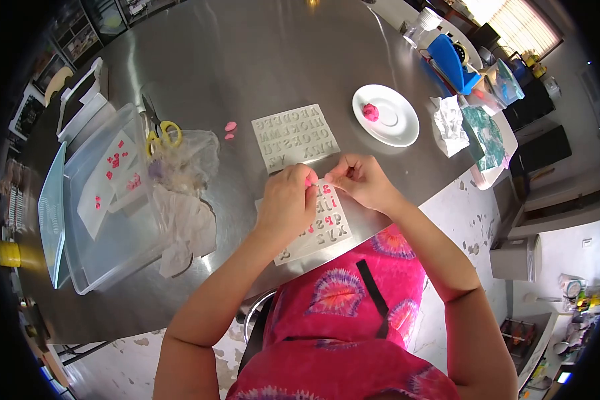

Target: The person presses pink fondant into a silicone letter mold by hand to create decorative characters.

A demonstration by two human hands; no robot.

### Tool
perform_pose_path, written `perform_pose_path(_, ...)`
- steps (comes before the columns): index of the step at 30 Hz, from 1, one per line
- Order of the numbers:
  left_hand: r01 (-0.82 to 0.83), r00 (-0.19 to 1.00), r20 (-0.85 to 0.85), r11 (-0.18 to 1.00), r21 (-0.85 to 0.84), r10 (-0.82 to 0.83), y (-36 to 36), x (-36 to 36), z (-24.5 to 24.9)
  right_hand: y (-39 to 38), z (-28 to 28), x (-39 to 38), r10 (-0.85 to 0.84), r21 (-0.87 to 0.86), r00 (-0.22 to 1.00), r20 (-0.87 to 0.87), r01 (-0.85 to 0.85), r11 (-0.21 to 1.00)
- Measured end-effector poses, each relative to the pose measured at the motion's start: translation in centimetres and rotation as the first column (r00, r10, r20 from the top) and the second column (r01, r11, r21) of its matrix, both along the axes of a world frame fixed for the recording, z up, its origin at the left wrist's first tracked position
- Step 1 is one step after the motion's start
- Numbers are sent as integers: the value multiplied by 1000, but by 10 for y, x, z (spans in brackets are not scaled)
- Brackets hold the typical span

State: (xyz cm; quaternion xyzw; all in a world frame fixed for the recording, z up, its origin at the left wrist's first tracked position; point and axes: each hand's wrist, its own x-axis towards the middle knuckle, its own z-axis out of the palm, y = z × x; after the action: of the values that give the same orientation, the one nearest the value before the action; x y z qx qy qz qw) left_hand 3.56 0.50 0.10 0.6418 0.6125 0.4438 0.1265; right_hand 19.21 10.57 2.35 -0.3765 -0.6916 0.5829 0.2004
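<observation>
A grey lowercase letter mold lies at the table's near edge, with pink fondant-like paste filling some of its letters. My left hand is closed over its upper left part, pinching a small lump of pink paste between thumb and fingers. At the mold's upper right corner, my right hand has thumb and forefinger pressed together; what they grip is too small to make out. Just beyond both hands lies a second mold with capital letters, its hollows unfilled.
A white saucer with a pink lump stands right. Two pink bits lie left of the capital mold. Farther left are yellow-handled scissors, plastic wrap and a clear tub holding pink letters on paper. Crumpled tissue sits right.
</observation>
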Motion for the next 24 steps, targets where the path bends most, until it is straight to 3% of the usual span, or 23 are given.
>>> perform_pose_path(1,-2,1000,-10,1000,10,2,0,0,0,-2,1,-1,2,-3,1000,2,-2,1000)
perform_pose_path(3,2,1000,-5,1000,1,-2,0,0,-1,-6,2,-1,71,399,988,138,-121,909)
perform_pose_path(4,6,1000,-3,1000,-5,-6,0,0,-1,-7,1,-2,71,397,988,140,-121,910)
perform_pose_path(6,6,1000,-5,1000,-9,-6,0,1,-1,-12,0,-4,94,648,985,144,-166,743)
perform_pose_path(10,14,1000,-17,1000,-7,-14,1,0,-1,-16,-3,-4,50,638,995,89,-95,764)
perform_pose_path(12,8,1000,-18,1000,10,-7,2,0,0,-4,-10,2,8,272,994,105,-37,962)
perform_pose_path(13,-1,1000,-15,1000,14,1,-1,0,-1,-8,-7,0,15,267,994,109,-44,963)
perform_pose_path(15,6,1000,5,1000,0,-6,-1,1,-3,-17,3,-1,10,486,989,150,-82,870)
perform_pose_path(16,20,1000,20,1000,0,-20,1,0,-2,-19,-1,-2,6,484,989,149,-78,872)
perform_pose_path(18,19,1000,-2,1000,1,-19,2,0,-2,-26,-10,-4,53,798,994,97,-110,593)
perform_pose_path(20,19,1000,-25,1000,5,-18,1,1,-2,-35,1,-6,14,818,992,128,-113,565)
perform_pose_path(22,9,1000,-25,1000,-14,-9,1,0,1,-28,2,-4,2,606,995,96,-59,793)
perform_pose_path(23,4,1000,-24,1000,-10,-4,1,-1,3,-21,0,-2,6,609,995,96,-64,790)
perform_pose_path(24,1,1000,-29,1000,18,0,0,0,3,-11,-5,1,5,342,999,35,-17,939)
